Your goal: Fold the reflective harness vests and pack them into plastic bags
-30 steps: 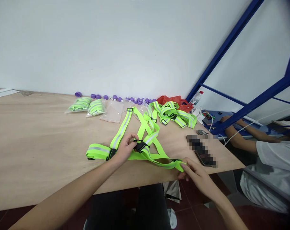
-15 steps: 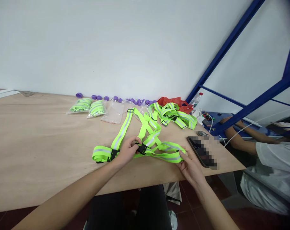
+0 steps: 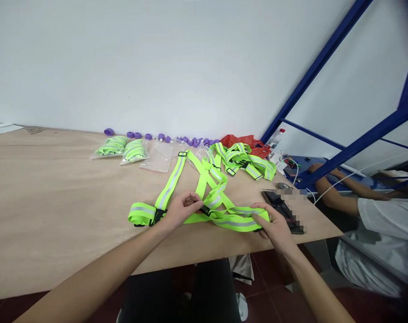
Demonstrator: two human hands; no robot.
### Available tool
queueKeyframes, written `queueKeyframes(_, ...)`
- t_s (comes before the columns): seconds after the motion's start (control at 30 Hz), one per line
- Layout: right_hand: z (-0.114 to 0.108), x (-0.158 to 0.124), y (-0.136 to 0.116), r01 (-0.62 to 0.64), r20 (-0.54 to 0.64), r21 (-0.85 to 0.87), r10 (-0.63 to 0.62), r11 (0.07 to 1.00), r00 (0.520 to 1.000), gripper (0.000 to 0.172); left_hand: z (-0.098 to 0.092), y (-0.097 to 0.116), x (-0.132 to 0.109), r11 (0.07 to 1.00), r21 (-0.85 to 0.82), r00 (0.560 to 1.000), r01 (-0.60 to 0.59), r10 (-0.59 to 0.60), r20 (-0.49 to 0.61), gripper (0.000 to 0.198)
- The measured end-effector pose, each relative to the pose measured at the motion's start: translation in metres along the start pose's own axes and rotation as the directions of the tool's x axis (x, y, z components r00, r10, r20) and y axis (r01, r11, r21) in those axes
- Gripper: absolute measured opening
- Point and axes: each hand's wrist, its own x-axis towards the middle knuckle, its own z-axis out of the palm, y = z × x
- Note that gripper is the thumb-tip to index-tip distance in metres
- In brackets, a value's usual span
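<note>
A neon green reflective strap harness (image 3: 204, 188) lies spread on the wooden table (image 3: 55, 202). My left hand (image 3: 182, 208) is closed around the belt near a black buckle at the harness's middle. My right hand (image 3: 273, 224) grips the folded right end of the belt, fingers curled over it. The belt's left end (image 3: 141, 213) is a loose loop resting on the table.
A second harness pile (image 3: 246, 161) and a red bag (image 3: 244, 141) lie at the back right. Two bagged harnesses (image 3: 123, 150), an empty clear bag (image 3: 158, 159) and several purple pieces (image 3: 163, 137) line the wall. A phone (image 3: 281, 208) lies by my right hand. Another person's arm (image 3: 338, 197) rests at right.
My right hand has moved up from the table edge and folded the belt's right end inward toward the buckle. My left hand stayed on the buckle area.
</note>
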Motion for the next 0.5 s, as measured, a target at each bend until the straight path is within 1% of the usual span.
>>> queueKeyframes(0.07,-0.003,0.003,0.001,-0.024,0.008,0.041,0.024,0.999,1.0,0.046,0.001,-0.001,-0.001,1.0,-0.024,0.999,-0.001,0.003,0.053,0.035)
queueKeyframes(0.13,-0.006,0.004,0.001,-0.055,0.021,0.091,0.053,0.994,0.998,0.045,0.001,-0.002,-0.001,1.0,-0.023,0.998,0.002,0.0,0.07,0.04)
queueKeyframes(0.2,-0.008,0.005,0.0,-0.089,0.052,0.133,0.083,0.987,0.995,0.042,0.001,-0.003,-0.001,1.0,0.001,0.999,0.009,-0.009,0.032,0.043)
queueKeyframes(0.3,-0.011,0.006,-0.002,-0.126,0.114,0.165,0.108,0.978,0.988,0.04,0.001,-0.001,-0.001,0.998,0.06,0.998,0.036,-0.032,-0.055,0.047)
queueKeyframes(0.43,-0.013,0.008,-0.001,-0.128,0.173,0.154,0.101,0.98,0.98,0.042,0.002,0.003,-0.002,0.993,0.116,0.989,0.029,-0.012,-0.148,0.049)
queueKeyframes(0.5,-0.015,0.01,0.0,-0.129,0.188,0.13,0.103,0.983,0.977,0.042,0.002,0.005,-0.003,0.992,0.12,0.986,0.039,-0.019,-0.164,0.052)
